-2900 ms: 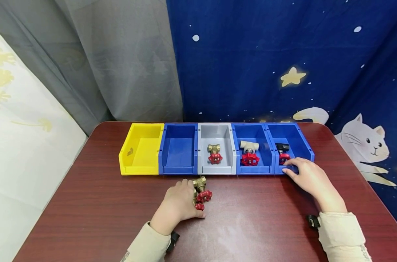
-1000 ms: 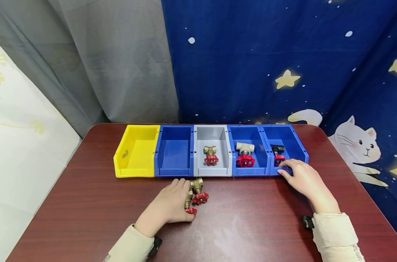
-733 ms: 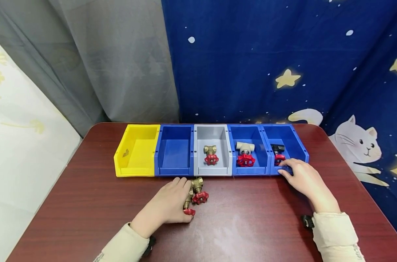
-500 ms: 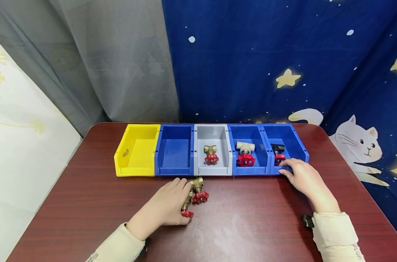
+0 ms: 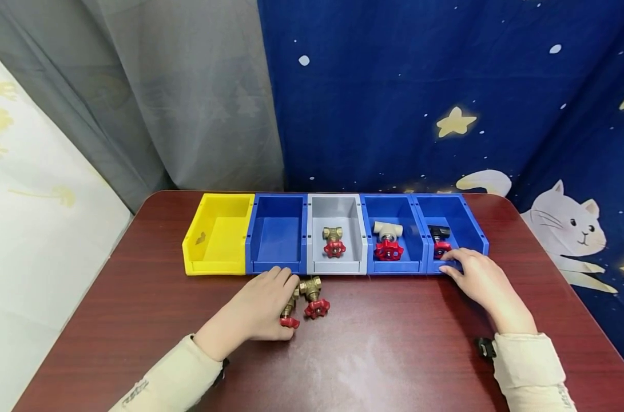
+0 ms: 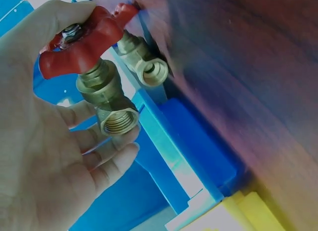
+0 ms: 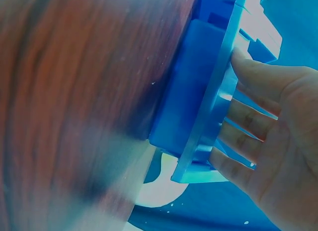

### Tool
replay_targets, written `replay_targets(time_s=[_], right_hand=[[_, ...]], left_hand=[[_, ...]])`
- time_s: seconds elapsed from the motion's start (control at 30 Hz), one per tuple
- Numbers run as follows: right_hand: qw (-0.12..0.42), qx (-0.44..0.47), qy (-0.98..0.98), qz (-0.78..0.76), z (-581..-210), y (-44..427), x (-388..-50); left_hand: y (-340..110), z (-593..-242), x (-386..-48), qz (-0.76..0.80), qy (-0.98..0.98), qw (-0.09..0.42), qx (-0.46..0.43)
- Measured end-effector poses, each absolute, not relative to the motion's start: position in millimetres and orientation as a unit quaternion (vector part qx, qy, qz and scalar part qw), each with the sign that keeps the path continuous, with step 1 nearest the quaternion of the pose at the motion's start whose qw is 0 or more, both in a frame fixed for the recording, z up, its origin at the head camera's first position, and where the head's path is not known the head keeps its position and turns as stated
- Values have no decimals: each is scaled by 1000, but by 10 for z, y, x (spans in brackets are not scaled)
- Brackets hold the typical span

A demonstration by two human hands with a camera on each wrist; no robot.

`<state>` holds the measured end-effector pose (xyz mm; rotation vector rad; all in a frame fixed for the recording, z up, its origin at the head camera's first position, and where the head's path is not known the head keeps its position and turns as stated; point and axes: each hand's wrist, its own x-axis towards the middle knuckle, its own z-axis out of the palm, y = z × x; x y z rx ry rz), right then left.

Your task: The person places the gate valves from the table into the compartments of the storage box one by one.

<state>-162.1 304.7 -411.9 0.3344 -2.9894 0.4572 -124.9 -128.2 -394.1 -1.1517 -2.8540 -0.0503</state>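
With my left hand (image 5: 260, 306) I grip a brass valve (image 6: 99, 84) at lower centre, thumb over its red handwheel, fingers partly spread; a second valve (image 5: 314, 296) lies just right. My right hand (image 5: 483, 283), loosely bent, touches the rightmost blue bin's (image 5: 468, 229) front edge. Tabletop (image 5: 373, 349) stretches between my forearms.

Both front valves (image 5: 310, 289) are brass-coloured, their handwheels (image 5: 317, 309) red, the curtain (image 5: 368, 103) star-patterned blue.
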Motion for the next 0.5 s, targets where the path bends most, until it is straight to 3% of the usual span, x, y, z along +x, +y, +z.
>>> replay_targets(time_s=[0.5], right_hand=[[41,98,-983,149,-4117,3041,-1618]], left_hand=[[-1320,-3760,-1532,-17,-930,20,-366]])
